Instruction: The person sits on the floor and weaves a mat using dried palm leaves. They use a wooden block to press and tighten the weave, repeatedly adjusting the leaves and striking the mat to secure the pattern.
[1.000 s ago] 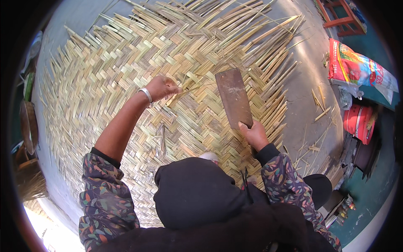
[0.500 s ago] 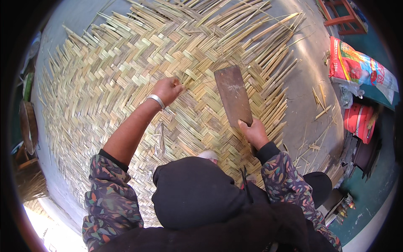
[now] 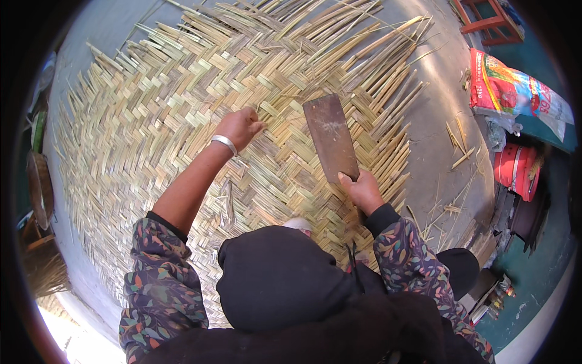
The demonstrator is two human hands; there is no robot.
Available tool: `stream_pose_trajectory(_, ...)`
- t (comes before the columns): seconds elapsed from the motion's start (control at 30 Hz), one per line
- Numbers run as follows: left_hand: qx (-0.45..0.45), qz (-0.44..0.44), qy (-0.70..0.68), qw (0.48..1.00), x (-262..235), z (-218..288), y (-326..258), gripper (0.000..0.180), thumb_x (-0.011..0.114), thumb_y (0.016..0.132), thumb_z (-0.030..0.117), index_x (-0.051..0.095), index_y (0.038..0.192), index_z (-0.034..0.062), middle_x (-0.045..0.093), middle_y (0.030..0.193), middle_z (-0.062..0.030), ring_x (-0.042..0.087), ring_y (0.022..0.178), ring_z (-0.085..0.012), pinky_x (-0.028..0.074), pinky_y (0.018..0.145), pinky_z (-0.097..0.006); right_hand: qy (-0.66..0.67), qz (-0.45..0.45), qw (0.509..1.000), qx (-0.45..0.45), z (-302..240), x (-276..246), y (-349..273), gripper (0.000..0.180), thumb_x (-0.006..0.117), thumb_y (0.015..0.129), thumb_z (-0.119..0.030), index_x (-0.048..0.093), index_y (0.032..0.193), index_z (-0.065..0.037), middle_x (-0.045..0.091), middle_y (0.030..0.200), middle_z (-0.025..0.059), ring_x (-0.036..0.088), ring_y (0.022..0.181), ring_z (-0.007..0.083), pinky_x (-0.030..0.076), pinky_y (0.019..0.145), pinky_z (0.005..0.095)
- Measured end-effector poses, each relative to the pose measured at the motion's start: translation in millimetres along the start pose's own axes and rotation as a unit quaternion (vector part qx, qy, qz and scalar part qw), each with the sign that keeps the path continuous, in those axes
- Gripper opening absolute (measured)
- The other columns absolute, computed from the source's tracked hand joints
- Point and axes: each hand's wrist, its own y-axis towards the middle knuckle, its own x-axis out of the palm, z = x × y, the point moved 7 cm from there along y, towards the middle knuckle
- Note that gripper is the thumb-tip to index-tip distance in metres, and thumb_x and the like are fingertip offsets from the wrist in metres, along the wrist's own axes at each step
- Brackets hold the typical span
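Note:
A wide mat [image 3: 163, 127] woven from split reed strips in a zigzag pattern spreads out before me. My left hand [image 3: 238, 128], with a silvery bracelet on its wrist, is closed over the mat's middle. Its thumb and fingers are pressed together close to the weave; whatever they pinch is too small to make out. Off to its right, my right hand [image 3: 362, 190] is wrapped round the handle of a cleaver [image 3: 332, 136]. The broad, dark, rusty-looking blade points away from me above the weave, its thumb-side end by my grip. The handle is hidden in my fist.
Loose strip ends [image 3: 388, 148] stick out along the mat's right and far edges. Strip scraps lie on the grey floor [image 3: 439, 133] at right. Beyond stand a red bucket [image 3: 511, 171], a printed red-and-blue sack [image 3: 515, 91] and a reddish wooden stool [image 3: 488, 21]. A basket [image 3: 40, 189] is far left.
The view has shifted slightly. My left hand stays pinched at nearly the same spot, and the cleaver remains in my right hand with hardly any movement over the mat.

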Motion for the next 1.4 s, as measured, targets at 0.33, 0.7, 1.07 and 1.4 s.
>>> stream_pose_trajectory(0.33,0.032,0.035,-0.053,0.997,1,-13,-25,0.02,0.07,0.082,0.024,0.059,0.089,0.0101,0.063,0.079,-0.0103,0.062,0.073,-0.0259,0.049,0.068,-0.038,-0.017,-0.002,1.0,0.005,-4,1,-2,0.036,0.063,0.085,-0.026,0.064,0.105,0.004,0.068,0.089,0.021,0.067,0.084,0.0294,0.05,0.075,0.036)
stream_pose_trajectory(0.7,0.06,0.083,-0.037,0.994,8,-15,-36,0.02,0.067,0.082,0.018,0.058,0.098,0.011,0.062,0.09,-0.0124,0.063,0.081,-0.0317,0.05,0.071,-0.04,-0.044,0.021,0.994,-0.093,-65,6,-26,0.035,0.056,0.089,-0.025,0.058,0.113,0.0,0.064,0.088,0.0259,0.062,0.085,0.0418,0.049,0.073,0.0422)
stream_pose_trajectory(1.07,0.072,0.045,-0.049,0.995,7,-20,-28,0.022,0.072,0.08,0.017,0.057,0.091,0.0078,0.062,0.077,-0.0103,0.061,0.07,-0.025,0.049,0.065,-0.035,-0.275,-0.01,0.946,-0.174,-119,39,6,0.025,0.051,0.092,-0.028,0.055,0.098,-0.004,0.063,0.071,0.0236,0.061,0.069,0.0434,0.048,0.064,0.0524)
stream_pose_trajectory(1.4,-0.064,-0.028,-0.17,0.983,9,-53,-17,0.027,0.077,0.079,0.026,0.059,0.082,0.0053,0.062,0.072,-0.0068,0.058,0.065,-0.0166,0.048,0.062,-0.031,-0.331,0.067,0.921,-0.194,-101,-67,10,0.022,0.05,0.093,-0.029,0.057,0.101,-0.01,0.064,0.071,0.0175,0.063,0.068,0.0385,0.049,0.06,0.0489)
